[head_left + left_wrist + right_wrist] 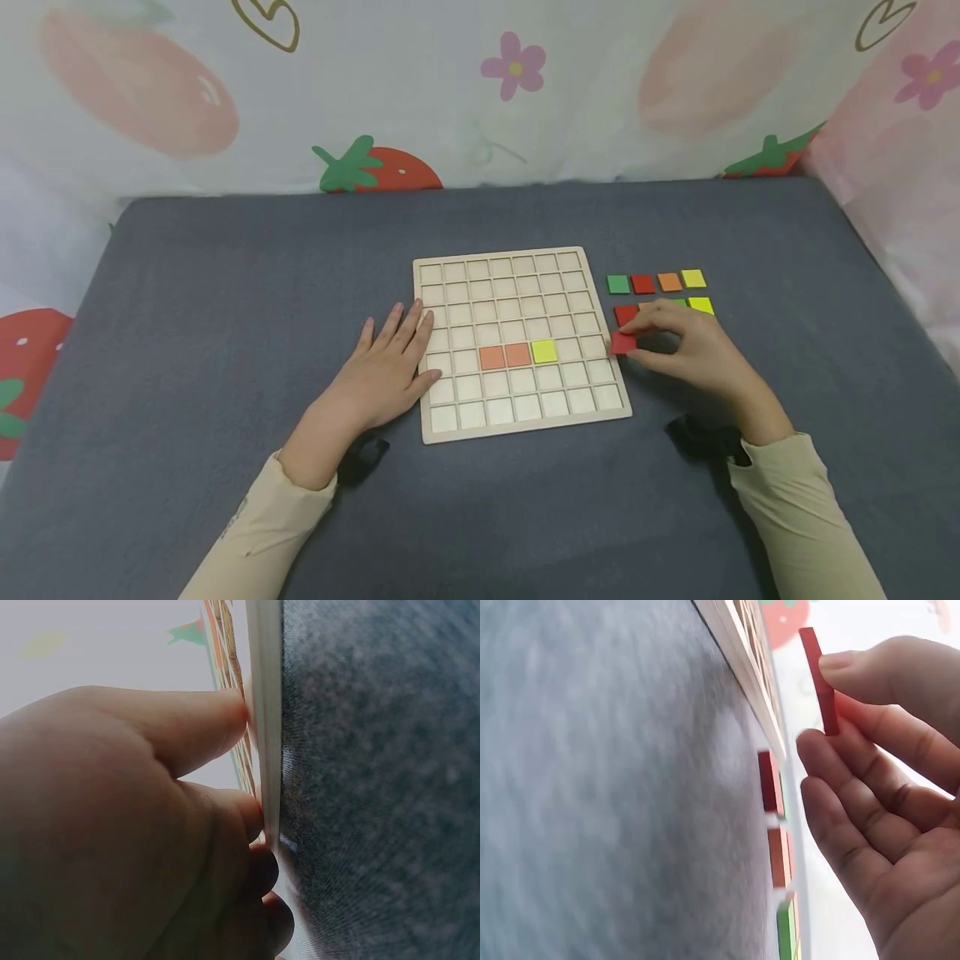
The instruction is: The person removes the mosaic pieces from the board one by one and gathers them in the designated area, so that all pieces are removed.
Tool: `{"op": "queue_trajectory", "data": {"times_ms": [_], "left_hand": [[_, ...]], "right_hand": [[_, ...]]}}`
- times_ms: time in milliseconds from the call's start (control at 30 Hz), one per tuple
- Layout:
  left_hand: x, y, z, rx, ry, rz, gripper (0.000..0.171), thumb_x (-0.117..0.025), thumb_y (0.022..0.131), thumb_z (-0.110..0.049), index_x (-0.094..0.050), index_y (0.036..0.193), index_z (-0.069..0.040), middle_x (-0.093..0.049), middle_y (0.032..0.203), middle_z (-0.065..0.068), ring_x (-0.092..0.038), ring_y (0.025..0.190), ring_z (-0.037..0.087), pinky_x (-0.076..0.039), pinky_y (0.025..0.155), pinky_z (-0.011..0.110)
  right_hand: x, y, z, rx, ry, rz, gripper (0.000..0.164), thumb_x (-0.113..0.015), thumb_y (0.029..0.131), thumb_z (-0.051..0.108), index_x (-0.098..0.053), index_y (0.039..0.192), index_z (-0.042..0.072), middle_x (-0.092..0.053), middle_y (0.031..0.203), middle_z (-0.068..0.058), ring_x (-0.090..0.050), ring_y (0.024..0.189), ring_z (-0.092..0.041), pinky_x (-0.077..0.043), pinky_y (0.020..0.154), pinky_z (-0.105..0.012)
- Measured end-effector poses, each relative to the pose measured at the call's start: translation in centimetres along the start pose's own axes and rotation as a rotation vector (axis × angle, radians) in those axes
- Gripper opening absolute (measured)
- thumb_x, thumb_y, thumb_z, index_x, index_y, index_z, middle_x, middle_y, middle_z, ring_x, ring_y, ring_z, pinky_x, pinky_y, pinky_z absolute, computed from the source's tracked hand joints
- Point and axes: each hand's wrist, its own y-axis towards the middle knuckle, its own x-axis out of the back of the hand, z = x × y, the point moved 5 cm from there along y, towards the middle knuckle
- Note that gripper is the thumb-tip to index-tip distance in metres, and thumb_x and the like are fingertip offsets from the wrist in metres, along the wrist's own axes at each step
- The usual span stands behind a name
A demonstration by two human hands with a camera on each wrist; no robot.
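Strawberry-printed cloth hangs behind a dark grey table, where a gridded wooden board lies flat near the middle, within easy reach of both hands. Along the board's left edge, the left hand rests with fingers straight and spread, gripping nothing, probably to stop the wood sliding. Just at the right edge, the right hand pinches a square red tile between thumb and fingertip, raised off the surface; such a light hold seems meant to leave most of the piece uncovered. Two salmon-orange tiles and a yellow tile sit side by side in one row of the near half, kept square by the thin dividers. To the right lie loose tiles in two rows: the far one runs green, red, orange, yellow, while the nearer is partly hidden by the right hand. Spacing them like this presumably makes each colour easy to see and pick up singly.
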Motion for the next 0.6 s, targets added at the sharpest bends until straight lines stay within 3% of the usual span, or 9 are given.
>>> {"op": "queue_trajectory", "data": {"times_ms": [100,367,600], "left_hand": [[0.0,0.0,0.0,0.001,0.005,0.003,0.073,-0.04,0.1,-0.041,-0.003,0.152,-0.006,0.005,0.157,0.012,0.006,0.143,0.03,0.001,0.112,0.054],[0.0,0.0,0.0,-0.003,0.005,-0.002,0.073,-0.041,0.1,-0.041,-0.004,0.152,-0.005,0.004,0.158,0.012,0.006,0.143,0.031,0.001,0.112,0.054],[0.1,-0.1,-0.1,-0.005,-0.007,-0.006,0.072,-0.041,0.1,-0.04,-0.004,0.152,-0.005,0.004,0.157,0.012,0.005,0.143,0.031,0.001,0.112,0.054]], "right_hand": [[0.3,-0.2,-0.4,-0.004,-0.033,-0.011,0.031,-0.08,0.067,-0.005,-0.072,0.095,0.006,-0.063,0.098,-0.003,-0.051,0.097,-0.009,-0.039,0.082,-0.012],[0.7,-0.5,-1.3,0.003,-0.081,0.002,0.03,-0.08,0.067,-0.004,-0.072,0.094,0.008,-0.064,0.093,0.0,-0.053,0.086,-0.009,-0.04,0.077,-0.017],[0.8,-0.6,-1.5,0.001,-0.127,0.027,0.03,-0.081,0.067,-0.003,-0.073,0.094,0.008,-0.065,0.094,-0.002,-0.058,0.088,-0.017,-0.042,0.079,-0.022]]}}
